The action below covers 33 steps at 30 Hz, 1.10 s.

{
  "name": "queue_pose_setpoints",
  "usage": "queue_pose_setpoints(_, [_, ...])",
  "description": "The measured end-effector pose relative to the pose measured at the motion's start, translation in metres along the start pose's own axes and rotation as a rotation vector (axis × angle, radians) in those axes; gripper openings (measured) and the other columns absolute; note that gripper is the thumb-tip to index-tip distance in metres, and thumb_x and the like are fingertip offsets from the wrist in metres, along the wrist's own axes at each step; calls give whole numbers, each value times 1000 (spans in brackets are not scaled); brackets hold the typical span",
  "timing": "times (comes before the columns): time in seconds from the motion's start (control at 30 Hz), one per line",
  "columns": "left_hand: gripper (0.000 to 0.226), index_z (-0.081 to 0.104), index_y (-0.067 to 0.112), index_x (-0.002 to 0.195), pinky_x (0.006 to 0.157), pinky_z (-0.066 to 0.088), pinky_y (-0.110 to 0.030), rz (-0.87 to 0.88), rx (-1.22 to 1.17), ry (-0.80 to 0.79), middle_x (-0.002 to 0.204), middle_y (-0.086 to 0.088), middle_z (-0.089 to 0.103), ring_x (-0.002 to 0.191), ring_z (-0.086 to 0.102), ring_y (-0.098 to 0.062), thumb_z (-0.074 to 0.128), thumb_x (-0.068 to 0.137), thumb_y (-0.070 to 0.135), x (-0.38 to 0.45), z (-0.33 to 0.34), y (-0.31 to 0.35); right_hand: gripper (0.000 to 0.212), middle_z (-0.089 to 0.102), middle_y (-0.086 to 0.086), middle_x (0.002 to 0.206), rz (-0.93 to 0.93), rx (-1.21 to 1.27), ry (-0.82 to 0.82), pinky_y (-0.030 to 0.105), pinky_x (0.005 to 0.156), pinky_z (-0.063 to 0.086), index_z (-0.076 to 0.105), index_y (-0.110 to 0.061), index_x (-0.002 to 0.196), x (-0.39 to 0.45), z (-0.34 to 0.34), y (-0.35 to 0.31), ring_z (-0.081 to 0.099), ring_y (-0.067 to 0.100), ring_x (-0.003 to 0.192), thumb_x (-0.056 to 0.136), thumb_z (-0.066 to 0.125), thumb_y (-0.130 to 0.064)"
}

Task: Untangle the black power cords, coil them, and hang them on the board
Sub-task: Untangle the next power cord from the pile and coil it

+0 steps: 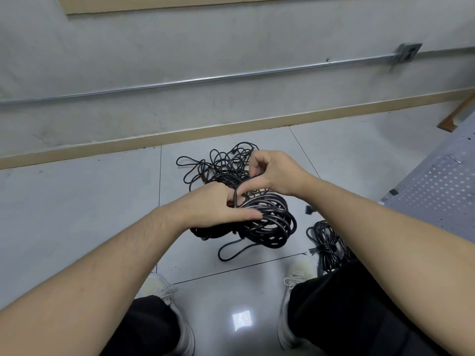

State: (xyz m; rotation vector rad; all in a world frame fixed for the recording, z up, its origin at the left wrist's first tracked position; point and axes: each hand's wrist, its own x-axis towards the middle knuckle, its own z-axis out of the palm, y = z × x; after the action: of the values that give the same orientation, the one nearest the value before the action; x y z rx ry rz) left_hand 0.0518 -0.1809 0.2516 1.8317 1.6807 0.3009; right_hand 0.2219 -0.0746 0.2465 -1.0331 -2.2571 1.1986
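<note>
The coil [267,222] of black cord hung in the air, its loops dropping below and to the right of the left hand [221,206], which gripped the top of the bundle with curled fingers. Just above the coil the right hand [272,173] pinched a strand that arched from the bundle's top toward the tangle [218,165] on the floor beyond, so the right hand was the nearer one to feed the next loop, I judged. A second bundle [326,242] lay on the floor to the coil's right, near the perforated board [437,186].
</note>
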Motion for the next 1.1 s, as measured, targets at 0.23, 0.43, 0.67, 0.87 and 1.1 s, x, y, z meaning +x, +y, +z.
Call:
queue_pose_setpoints(0.23, [17,70,31,77,66,49,-19,96,-419,-68,70,13,70,68,66,-2,75,88,44,-3,-1,-7,19,69,1,72,197,304,-198,26,64,52,69,-17,70,0,-8,27,62,12,65,84,81,-11])
queue_pose_setpoints(0.43, [37,47,14,105,54,43,-17,-22,-641,243,61,13,66,53,59,-2,63,97,47,3,-1,-7,12,61,0,65,252,105,-171,32,59,47,65,-15,73,-6,-6,32,52,17,66,78,68,-26])
queue_pose_setpoints(0.67, [28,67,33,108,90,45,-21,-191,-568,443,103,18,72,94,65,8,46,104,52,10,-5,-31,25,59,-3,64,203,-198,-408,34,66,51,70,-25,91,-10,5,23,51,18,65,99,61,-48])
queue_pose_setpoints(0.87, [54,70,17,91,79,43,-34,-376,-367,492,94,-4,71,100,64,-27,41,103,61,13,-15,-50,30,70,-1,90,2,-463,-329,30,76,49,70,-17,103,-11,5,-5,62,20,86,104,52,-41])
queue_pose_setpoints(1.1, [50,63,31,103,77,44,-35,-374,262,237,99,2,66,97,59,-26,34,98,71,17,-5,-39,7,75,-2,83,13,-201,-196,27,66,52,76,-30,85,-9,2,-12,64,14,69,88,78,-36])
